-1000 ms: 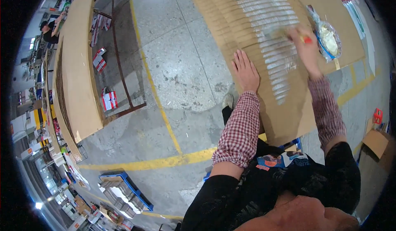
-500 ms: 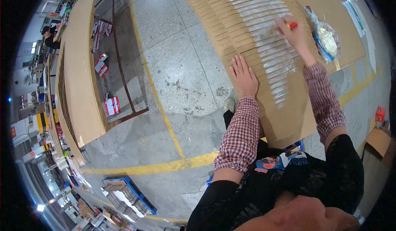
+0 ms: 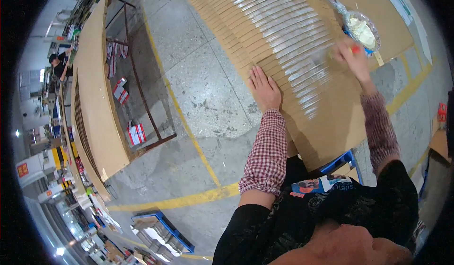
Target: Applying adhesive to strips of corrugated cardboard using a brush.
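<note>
Overlapping cardboard sheets (image 3: 331, 123) lie fanned out in front of me, their stepped edges carrying a band of wet, whitish paste (image 3: 283, 33). My left hand (image 3: 266, 91) rests flat on the left side of the sheets, fingers stretched out. A paintbrush (image 3: 355, 50) with a red handle end is gripped in my right hand (image 3: 352, 61). Its bristles, smeared by motion, point left over the right edge of the paste band. Just beyond that hand sits a plastic-lined bowl (image 3: 376, 32) with creamy white paste (image 3: 363, 32) in it.
A long cardboard-topped table (image 3: 97, 90) stands at left on a rusty metal frame, with red-and-white packages (image 3: 137, 133) beneath. A blue pallet (image 3: 175, 229) with stacked pieces lies lower left. Another person (image 3: 60, 67) works far left. Yellow lines (image 3: 189, 196) mark the floor.
My right hand has moved the brush rightward and nearer to me, off the middle of the paste band. My left hand stays flat on the cardboard. The whole view has shifted slightly.
</note>
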Action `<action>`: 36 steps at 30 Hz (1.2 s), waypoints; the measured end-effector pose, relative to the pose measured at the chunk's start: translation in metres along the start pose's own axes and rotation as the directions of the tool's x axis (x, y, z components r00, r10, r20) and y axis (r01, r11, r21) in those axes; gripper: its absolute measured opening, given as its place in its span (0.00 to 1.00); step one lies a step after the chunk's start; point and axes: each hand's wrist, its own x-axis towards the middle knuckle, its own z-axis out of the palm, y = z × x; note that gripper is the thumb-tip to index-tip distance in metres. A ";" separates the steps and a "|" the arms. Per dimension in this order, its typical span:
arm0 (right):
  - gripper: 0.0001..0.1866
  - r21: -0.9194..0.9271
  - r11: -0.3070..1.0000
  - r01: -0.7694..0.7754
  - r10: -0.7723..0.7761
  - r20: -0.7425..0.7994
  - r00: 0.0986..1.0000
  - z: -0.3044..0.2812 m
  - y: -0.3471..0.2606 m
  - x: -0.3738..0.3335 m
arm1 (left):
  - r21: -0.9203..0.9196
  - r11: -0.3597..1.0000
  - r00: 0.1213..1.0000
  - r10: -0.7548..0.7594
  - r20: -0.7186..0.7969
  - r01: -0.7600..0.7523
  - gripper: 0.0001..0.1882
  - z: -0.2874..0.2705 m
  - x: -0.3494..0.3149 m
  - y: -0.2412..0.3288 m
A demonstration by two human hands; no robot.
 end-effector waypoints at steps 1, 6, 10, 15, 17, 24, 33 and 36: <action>0.14 -0.042 0.983 0.178 -0.179 -0.025 0.983 0.002 -0.004 0.031 | 0.002 1.000 1.000 -0.001 0.005 0.001 0.27 0.002 0.001 0.007; 0.13 -0.135 0.959 0.250 -0.263 -0.093 0.960 -0.001 0.041 0.062 | 0.022 1.000 1.000 0.010 0.027 -0.011 0.28 -0.001 0.002 0.011; 0.12 -0.170 0.985 -0.038 0.017 -0.123 0.992 -0.040 0.095 -0.049 | 0.066 0.998 1.000 0.004 0.006 -0.005 0.27 -0.003 0.004 0.005; 0.09 -0.025 0.992 -0.120 0.114 -0.194 0.974 -0.108 0.075 -0.082 | 0.034 0.999 1.000 0.009 0.022 -0.009 0.27 -0.004 0.003 0.009; 0.10 0.030 0.996 0.086 -0.073 -0.299 0.951 -0.134 0.039 -0.047 | 0.043 0.999 1.000 0.010 0.028 -0.012 0.27 -0.007 0.002 0.010; 0.13 -0.270 0.962 0.034 -0.152 -0.429 0.890 -0.216 0.059 0.096 | 0.052 0.999 1.000 0.009 0.008 -0.009 0.27 -0.008 0.000 0.014; 0.10 -0.284 0.947 -0.152 0.073 -0.271 0.960 -0.212 0.096 0.119 | 0.048 0.998 0.995 0.035 -0.092 -0.030 0.26 -0.001 0.000 0.013; 0.11 -0.141 0.990 -0.011 -0.027 -0.268 0.963 -0.236 0.089 0.118 | 0.022 0.999 0.994 0.038 -0.104 -0.036 0.26 0.003 0.001 0.014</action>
